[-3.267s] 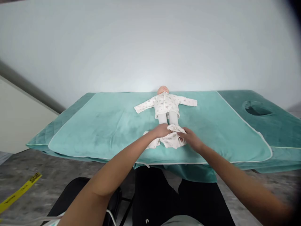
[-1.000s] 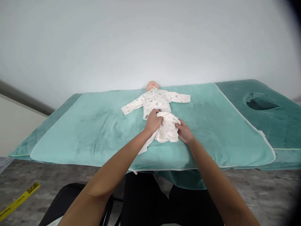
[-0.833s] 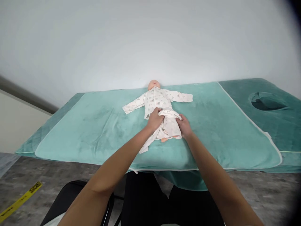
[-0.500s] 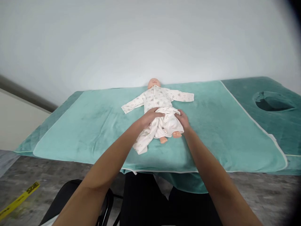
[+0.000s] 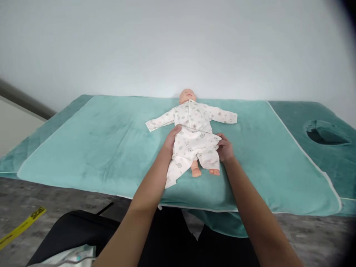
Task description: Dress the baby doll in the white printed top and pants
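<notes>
- Nearest me, a black chair [image 5: 80,226] stands at the left with a crumpled packet [image 5: 75,256] on it; my black trousers [image 5: 172,237] show in the middle.
- Yellow tape [image 5: 23,226] marks the grey floor [image 5: 16,196], left of the chair.
- The white printed pants [image 5: 191,144] lie over the doll [image 5: 187,95], on the near half of the green sheet [image 5: 97,137]. One leg slants out to the left; both bare feet [image 5: 195,172] show at the bottom.
- My left hand [image 5: 171,138] touches the pants' left side near the waist; its fingertips are hidden, so I cannot tell whether it grips.
- My right hand [image 5: 224,147] has thumb and fingers closed on the right waist edge.
- Beyond, the printed shirt [image 5: 193,115] covers the doll's upper body, sleeves spread.
- Off right, a dark hole [image 5: 326,136] opens in the bed cover [image 5: 294,111].
- The doll's head lies near the pale wall [image 5: 178,44].
</notes>
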